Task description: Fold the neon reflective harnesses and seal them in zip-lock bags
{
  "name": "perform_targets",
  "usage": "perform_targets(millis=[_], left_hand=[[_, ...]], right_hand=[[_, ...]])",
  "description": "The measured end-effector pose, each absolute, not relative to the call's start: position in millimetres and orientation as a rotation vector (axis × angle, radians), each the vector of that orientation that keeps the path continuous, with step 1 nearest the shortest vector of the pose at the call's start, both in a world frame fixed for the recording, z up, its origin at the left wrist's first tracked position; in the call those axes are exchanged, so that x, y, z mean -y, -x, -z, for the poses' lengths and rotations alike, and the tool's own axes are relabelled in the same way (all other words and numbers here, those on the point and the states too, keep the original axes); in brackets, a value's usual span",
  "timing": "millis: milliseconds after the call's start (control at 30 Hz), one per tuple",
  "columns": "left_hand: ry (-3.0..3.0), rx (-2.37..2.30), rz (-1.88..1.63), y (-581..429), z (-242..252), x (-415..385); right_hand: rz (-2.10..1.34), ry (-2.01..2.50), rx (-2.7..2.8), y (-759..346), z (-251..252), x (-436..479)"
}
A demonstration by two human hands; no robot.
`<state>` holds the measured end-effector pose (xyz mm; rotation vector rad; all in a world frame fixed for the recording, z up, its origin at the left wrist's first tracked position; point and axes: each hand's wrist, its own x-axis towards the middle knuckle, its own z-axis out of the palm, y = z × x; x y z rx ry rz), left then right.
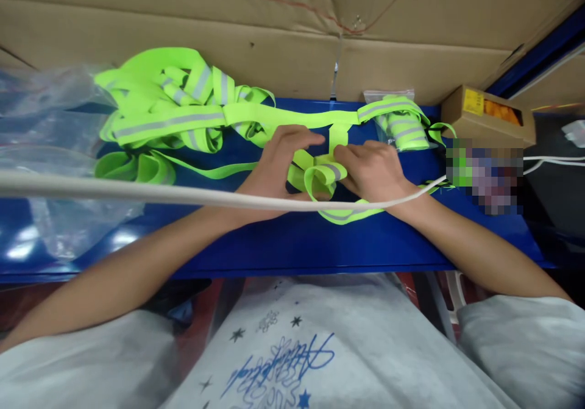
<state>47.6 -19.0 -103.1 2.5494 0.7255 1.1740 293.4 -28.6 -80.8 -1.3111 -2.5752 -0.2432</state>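
A neon green reflective strap harness lies folded on the blue table between my hands. My left hand presses on its left side, fingers curled over the folded bands. My right hand pinches the folded strap from the right. A long green band runs behind my hands, from a pile of tangled green straps with grey stripes at the back left to a rolled strap bundle at the back right.
Clear plastic bags lie at the left. A small cardboard box with orange contents stands at the back right. A white cable crosses in front of my arms. Cardboard lines the back.
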Motion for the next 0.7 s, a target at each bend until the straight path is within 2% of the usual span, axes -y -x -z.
perform_targets(millis=[100,267,333,500,700], left_hand=[[-2.75,-0.582,-1.259,-49.7,99.1,24.1],[-2.861,-0.671,-0.986,-45.5,97.3,29.4],[-2.854,-0.695,-0.898,-43.8,99.9,29.4],[-2.797,-0.646,-0.763,-43.2,110.0,25.2],[-2.722,-0.822,-0.946,-36.5,105.8,17.9]], right_hand=[[-0.205,1.206,2.669,-294.9,72.8,37.7],[-0.818,1.125,2.207,-296.1,69.9,58.7],[-0.912,1.146,2.104,-288.9,74.7,69.2],[-0.869,1.222,2.021,-274.2,89.6,75.8],[-1.383,1.04,1.835,-293.2,84.8,50.3]])
